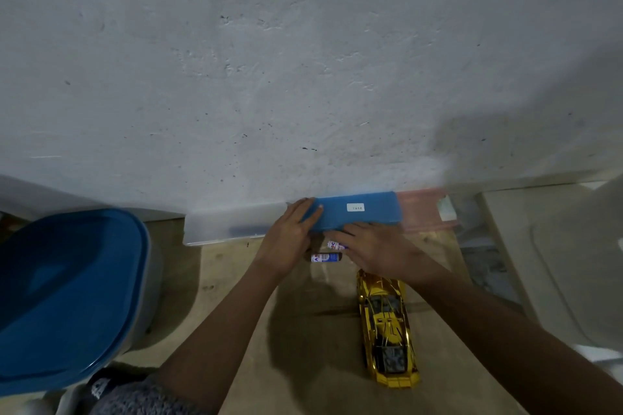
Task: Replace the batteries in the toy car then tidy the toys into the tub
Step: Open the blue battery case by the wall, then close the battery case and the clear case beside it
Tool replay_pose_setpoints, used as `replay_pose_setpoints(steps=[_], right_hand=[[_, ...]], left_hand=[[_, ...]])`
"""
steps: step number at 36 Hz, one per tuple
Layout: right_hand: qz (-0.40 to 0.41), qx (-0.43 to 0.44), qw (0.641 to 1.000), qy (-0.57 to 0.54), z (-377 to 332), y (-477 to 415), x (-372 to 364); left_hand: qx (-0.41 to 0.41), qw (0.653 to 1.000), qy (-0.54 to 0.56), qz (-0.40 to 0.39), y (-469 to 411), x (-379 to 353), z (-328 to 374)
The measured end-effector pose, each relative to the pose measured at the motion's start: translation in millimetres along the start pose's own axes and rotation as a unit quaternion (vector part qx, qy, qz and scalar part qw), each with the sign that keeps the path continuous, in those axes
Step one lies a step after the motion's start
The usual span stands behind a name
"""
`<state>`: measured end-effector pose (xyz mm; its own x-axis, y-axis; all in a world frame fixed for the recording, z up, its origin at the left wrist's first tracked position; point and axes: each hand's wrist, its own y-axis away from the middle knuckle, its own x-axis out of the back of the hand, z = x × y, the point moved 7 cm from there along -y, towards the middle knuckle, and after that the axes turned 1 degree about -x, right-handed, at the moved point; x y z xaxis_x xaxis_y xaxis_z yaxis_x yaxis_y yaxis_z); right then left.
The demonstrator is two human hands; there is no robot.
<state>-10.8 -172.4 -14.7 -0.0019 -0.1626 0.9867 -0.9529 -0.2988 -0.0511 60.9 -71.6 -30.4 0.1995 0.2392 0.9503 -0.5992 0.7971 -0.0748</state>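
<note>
Both hands are at the blue box [364, 216], which stands against the wall [303, 61] at 12 o'clock from the toy car [387, 330]. The left hand [288, 236] lies flat on the box's left end with fingers straight, gripping nothing. The right hand [374, 254] is palm down with fingers extended toward the box's near edge. It also holds nothing that can be seen, and contact with the box cannot be confirmed. Two loose cells lie on the counter [236, 280] between the hands: the near battery [326, 257] and the far battery [336, 245], the latter partly under the right fingertips. The gold car sits upright at 6 o'clock from the right hand, apparently unopened. The tub [67, 296], with its blue lid on, stands well apart at 9 o'clock from the car. A clear plastic tray [232, 224] adjoins the box at its 9 o'clock, and a blurred pink item [424, 209] at its 3 o'clock. Assessed risks: the batteries are round and unrestrained, so a sweep of either wrist could roll them away or under the box. Flat, open contact gives little purchase on the box, which may slide along the wall instead of opening. Whether these cells are fresh or spent cannot be told, so a mix-up is possible. The right forearm passes close over the car and could knock it.
</note>
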Motion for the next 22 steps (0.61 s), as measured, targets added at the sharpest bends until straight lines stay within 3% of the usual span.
replay_pose_setpoints(steps=[7,22], right_hand=[[0.091,-0.104,0.989,-0.052,30,-1,18],[0.017,-0.213,0.973,-0.083,37,-7,14]], left_hand=[[0.000,1.000,0.004,-0.021,-1,-2,-1],[0.015,0.995,-0.048,-0.085,-3,-3,0]])
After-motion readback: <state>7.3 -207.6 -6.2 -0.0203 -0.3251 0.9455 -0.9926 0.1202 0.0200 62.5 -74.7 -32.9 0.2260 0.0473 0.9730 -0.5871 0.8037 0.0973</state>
